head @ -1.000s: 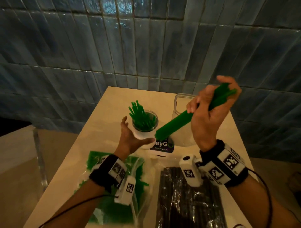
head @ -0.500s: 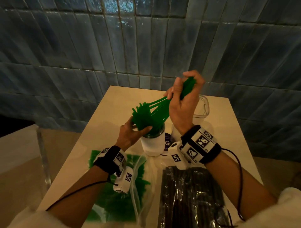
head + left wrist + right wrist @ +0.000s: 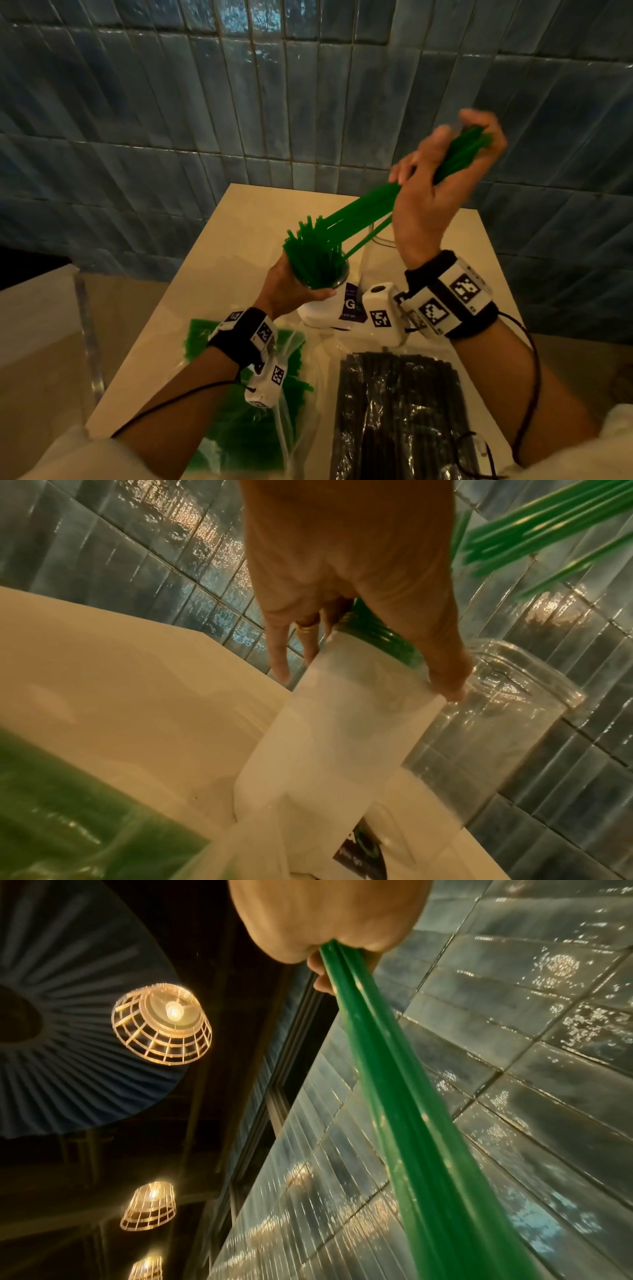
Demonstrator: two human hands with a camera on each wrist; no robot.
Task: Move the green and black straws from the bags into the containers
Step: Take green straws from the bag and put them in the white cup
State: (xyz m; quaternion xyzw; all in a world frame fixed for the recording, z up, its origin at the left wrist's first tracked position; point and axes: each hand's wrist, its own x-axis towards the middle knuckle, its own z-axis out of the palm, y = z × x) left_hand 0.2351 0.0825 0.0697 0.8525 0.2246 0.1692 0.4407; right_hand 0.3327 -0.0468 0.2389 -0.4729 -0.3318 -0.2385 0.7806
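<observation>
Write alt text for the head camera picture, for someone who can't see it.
A right hand feeds a bunch of green straws into a white jar steadied by the left hand. Bags of green straws and black straws lie nearer.

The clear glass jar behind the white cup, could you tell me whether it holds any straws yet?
Empty: in the left wrist view the clear glass jar shows only tile through its walls.

**Green, black and blue-grey**

The straws (image 3: 359, 212) are bright green. The container (image 3: 325, 308) is frosted white with a dark label lettered in white. One bag (image 3: 246, 411) shows green through clear film; the other bag (image 3: 400, 418) glossy black. The table (image 3: 239, 240) is cream. The wall tiles (image 3: 171, 120) are glazed blue-grey. The wristbands (image 3: 448, 298) are black with white squares bearing black-and-white check patterns.
</observation>
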